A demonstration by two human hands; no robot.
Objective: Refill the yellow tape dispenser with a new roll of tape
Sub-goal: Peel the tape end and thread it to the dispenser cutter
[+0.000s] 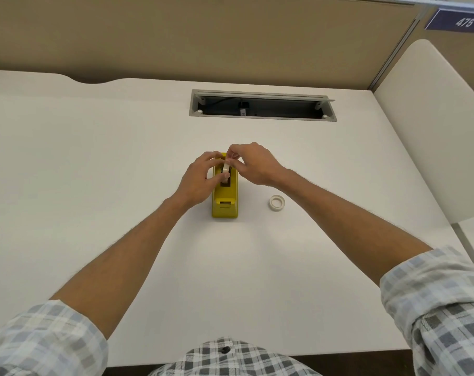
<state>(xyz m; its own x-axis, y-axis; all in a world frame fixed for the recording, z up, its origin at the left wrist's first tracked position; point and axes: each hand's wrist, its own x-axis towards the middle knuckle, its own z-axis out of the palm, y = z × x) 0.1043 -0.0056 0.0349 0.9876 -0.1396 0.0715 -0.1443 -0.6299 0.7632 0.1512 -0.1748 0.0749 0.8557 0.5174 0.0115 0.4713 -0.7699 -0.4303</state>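
Upper right of the frame, a dark blue sign [460,20] on the partition reads "475" in pale numerals; nothing else is legible.

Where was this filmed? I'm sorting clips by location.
Probably an office cubicle: a white desk with a recessed metal cable tray, tan fabric partition walls, and a blue number plate reading 475.

Bright even light, soft shadows, edges bowed
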